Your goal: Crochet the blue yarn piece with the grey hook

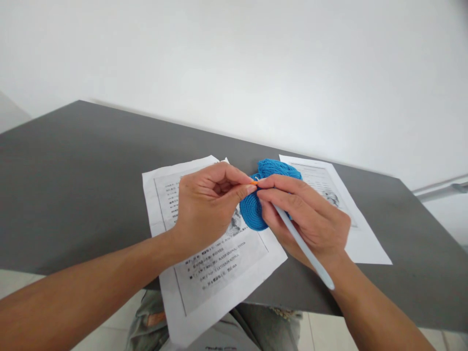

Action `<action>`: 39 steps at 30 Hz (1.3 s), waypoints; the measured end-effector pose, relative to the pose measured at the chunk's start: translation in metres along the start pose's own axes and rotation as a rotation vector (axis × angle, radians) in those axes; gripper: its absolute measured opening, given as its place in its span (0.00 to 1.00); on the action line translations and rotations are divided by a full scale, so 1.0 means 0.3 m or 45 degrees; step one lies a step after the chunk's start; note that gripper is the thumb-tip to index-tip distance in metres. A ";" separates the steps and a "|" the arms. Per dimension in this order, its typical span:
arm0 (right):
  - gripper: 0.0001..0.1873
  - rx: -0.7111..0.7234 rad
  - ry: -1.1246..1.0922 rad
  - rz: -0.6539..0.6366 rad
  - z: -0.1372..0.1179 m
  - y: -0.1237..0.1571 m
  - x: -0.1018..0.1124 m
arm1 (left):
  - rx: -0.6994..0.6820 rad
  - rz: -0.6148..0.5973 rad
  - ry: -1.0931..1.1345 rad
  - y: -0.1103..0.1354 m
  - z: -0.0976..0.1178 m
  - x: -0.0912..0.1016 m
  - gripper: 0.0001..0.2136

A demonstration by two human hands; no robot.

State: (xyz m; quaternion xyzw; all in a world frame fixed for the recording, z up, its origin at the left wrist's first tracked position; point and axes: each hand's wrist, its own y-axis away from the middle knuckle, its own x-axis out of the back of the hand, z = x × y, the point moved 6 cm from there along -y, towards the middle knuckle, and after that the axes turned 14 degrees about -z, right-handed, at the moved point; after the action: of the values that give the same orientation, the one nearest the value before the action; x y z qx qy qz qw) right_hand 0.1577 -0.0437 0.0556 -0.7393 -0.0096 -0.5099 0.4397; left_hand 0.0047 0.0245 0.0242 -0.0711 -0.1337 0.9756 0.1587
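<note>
My left hand (pixel 208 197) is closed, its thumb and forefinger pinching a small orange piece (pixel 255 183) that looks like a stitch marker. From the other side, the fingertips of my right hand (pixel 307 214) meet that same piece. A crochet hook (pixel 305 247) with a pale grey handle lies across my right palm, its handle end pointing back toward my wrist; its tip is hidden. Just under the fingertips is a round, blue crocheted piece (pixel 252 213), worked in rings and partly covered by my right hand. Behind it sits a bundle of blue yarn (pixel 278 167).
Two printed sheets lie on the dark grey table (pixel 91 195). The left sheet (pixel 219 317) hangs over the front edge toward my lap; the right sheet (pixel 365 246) lies past my right hand. A white wall (pixel 234 73) rises behind the table.
</note>
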 end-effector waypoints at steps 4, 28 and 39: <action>0.16 -0.089 -0.114 0.151 0.008 0.007 -0.008 | -0.071 0.005 -0.083 0.001 0.011 -0.001 0.07; 0.13 -0.527 -0.842 0.224 0.076 0.059 -0.113 | 0.210 -0.379 -0.237 -0.080 -0.025 0.036 0.08; 0.13 -0.437 -0.605 0.112 0.057 0.082 -0.128 | 0.155 -0.629 -0.823 -0.094 0.037 0.034 0.09</action>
State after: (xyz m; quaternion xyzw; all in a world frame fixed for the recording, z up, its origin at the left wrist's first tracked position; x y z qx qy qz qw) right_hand 0.1634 -0.0309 0.0091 -0.9012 0.0063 -0.2971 0.3155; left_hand 0.0013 0.0512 0.0417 0.2829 -0.1318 0.8864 0.3420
